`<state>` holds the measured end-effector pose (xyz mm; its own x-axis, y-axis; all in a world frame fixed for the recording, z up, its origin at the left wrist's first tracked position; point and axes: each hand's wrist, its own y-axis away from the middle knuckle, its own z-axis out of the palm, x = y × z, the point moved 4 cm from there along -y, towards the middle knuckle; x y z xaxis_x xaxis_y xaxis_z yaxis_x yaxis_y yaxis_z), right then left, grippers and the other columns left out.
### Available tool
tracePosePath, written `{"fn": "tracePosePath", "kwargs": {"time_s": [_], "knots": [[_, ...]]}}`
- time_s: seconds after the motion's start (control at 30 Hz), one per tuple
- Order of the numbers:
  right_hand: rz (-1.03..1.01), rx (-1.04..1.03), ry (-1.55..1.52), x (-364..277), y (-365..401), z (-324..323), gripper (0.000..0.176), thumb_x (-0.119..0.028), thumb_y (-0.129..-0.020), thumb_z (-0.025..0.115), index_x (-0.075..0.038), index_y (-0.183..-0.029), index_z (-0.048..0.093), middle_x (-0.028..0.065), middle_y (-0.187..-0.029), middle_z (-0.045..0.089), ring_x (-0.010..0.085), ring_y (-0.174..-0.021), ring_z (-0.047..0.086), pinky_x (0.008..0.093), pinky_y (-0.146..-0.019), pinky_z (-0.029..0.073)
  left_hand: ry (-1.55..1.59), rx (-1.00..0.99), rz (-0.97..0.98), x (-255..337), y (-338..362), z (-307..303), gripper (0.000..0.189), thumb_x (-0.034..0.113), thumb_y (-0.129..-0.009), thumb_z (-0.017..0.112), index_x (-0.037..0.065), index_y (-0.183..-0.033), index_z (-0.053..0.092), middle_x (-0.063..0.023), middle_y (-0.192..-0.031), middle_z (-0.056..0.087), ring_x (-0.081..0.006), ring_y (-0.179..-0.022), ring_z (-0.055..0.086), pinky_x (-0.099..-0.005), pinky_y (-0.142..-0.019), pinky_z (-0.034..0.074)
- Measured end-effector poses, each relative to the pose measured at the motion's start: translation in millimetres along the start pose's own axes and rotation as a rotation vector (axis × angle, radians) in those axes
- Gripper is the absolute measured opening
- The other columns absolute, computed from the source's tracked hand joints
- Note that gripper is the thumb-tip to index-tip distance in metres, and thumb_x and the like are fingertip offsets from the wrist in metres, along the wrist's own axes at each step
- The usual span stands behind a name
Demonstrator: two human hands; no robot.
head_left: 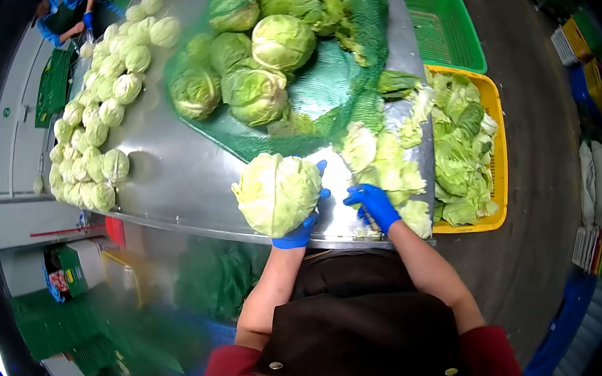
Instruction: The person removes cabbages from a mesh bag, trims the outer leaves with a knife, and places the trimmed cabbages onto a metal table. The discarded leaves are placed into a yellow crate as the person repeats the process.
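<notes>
A pale green cabbage (277, 194) rests in my left hand (297, 234), whose blue-gloved fingers wrap its right side and underside near the table's front edge. To the right, my right hand (374, 206), also in a blue glove, is over the metal table beside loose cabbage leaves (387, 168). Its fingers are bent downward, and whatever may be between them is too small to make out. Behind both hands, a green net sack (238, 145) lies open with several whole cabbages (283, 43) in it.
Many trimmed cabbages (127, 89) cover the left part of the metal table (168, 180). A yellow crate (499, 130) full of leaves stands at the right edge, with a green crate (471, 30) behind it. Another person (66, 14) in blue is at the far left.
</notes>
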<state>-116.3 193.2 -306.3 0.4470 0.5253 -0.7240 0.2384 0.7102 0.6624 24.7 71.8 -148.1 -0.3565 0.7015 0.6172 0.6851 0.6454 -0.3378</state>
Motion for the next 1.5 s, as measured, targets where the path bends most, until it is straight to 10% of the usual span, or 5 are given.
{"fn": "tracePosePath", "kwargs": {"time_s": [0.47, 0.67, 1.03, 1.4, 1.5], "knots": [[-0.055, 0.818, -0.351, 0, -57, -404, 0.045, -0.043, -0.090, 0.054, -0.019, -0.128, 0.058, -0.0022, -0.115, 0.066, 0.0129, -0.068, 0.043, 0.0293, -0.063, 0.035, 0.059, 0.048, -0.432, -166, 18, -108, 0.050, 0.045, -0.099, 0.040, 0.010, -0.133, 0.048, -0.0160, -0.134, 0.053, -0.0291, -0.102, 0.061, -0.0412, -0.085, 0.051], [-0.430, 0.989, -0.125, -65, 13, -225, 0.027, -0.030, -0.095, 0.055, -0.012, -0.111, 0.067, 0.0028, -0.081, 0.065, 0.0065, -0.039, 0.035, 0.0228, -0.036, 0.026, 1.693, 0.961, -0.461, -304, -26, -226, 0.068, 0.063, -0.092, 0.037, 0.016, -0.141, 0.042, -0.0110, -0.144, 0.045, -0.0366, -0.129, 0.044, -0.0640, -0.107, 0.032], [-0.201, 0.905, -0.223, -61, -1, -106, 0.022, -0.026, -0.095, 0.058, -0.011, -0.109, 0.065, 0.0040, -0.072, 0.064, 0.0078, -0.041, 0.040, 0.0233, -0.036, 0.032, 1.360, 1.201, -0.192, -535, -130, -380, 0.071, 0.058, -0.092, 0.040, 0.012, -0.147, 0.037, -0.0168, -0.155, 0.027, -0.0426, -0.140, 0.026, -0.0673, -0.111, 0.021], [-0.595, 0.517, 0.102, -238, -31, 38, 0.023, -0.005, -0.093, 0.060, -0.003, -0.115, 0.063, 0.0046, -0.100, 0.068, 0.0151, -0.086, 0.067, 0.0254, -0.069, 0.052, 1.129, -0.315, -0.454, -272, -242, -168, 0.044, 0.023, -0.095, 0.053, -0.007, -0.128, 0.053, -0.0188, -0.125, 0.061, -0.0293, -0.108, 0.063, -0.0381, -0.092, 0.050], [-0.597, 0.459, 0.349, -258, -65, 80, 0.020, -0.012, -0.088, 0.067, -0.004, -0.107, 0.068, 0.0048, -0.096, 0.070, 0.0095, -0.084, 0.063, 0.0258, -0.077, 0.051, 0.791, -0.149, -0.596, -237, -207, -117, 0.036, 0.016, -0.091, 0.061, -0.004, -0.121, 0.059, -0.0119, -0.117, 0.065, -0.0187, -0.101, 0.063, -0.0292, -0.088, 0.049]]}}
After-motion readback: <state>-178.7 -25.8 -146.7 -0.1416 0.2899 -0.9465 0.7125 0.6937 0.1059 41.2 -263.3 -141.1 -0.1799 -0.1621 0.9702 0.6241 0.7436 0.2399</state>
